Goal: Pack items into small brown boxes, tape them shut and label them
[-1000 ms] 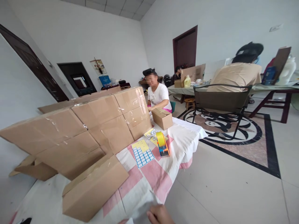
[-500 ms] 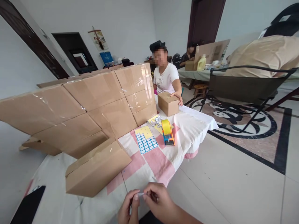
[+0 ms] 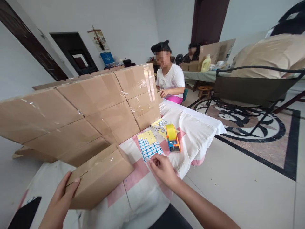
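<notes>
My left hand [image 3: 62,198] grips the near left corner of a closed cardboard box [image 3: 101,179], thumb on top and fingers over the far side. The box lies on the cloth-covered table in front of me. My right hand [image 3: 163,167] is pinched just over the near edge of a sheet of blue-edged white labels [image 3: 149,148]; whatever sits between its fingertips is too small to make out. Part of the sheet shows bare yellow backing. Beyond my right hand stands a tape dispenser [image 3: 173,140] with a yellow roll.
A wall of stacked, taped cardboard boxes [image 3: 105,114] fills the left and back of the table [image 3: 195,124]. Crumpled label scraps [image 3: 160,125] lie beside the dispenser. A co-worker [image 3: 171,78] sits at the far end, and another person is farther back. A chair [image 3: 257,92] stands right.
My hands have parted: the left moved onto the box, the right forward to the label sheet. The small white piece between them no longer shows. The co-worker's box is out of sight.
</notes>
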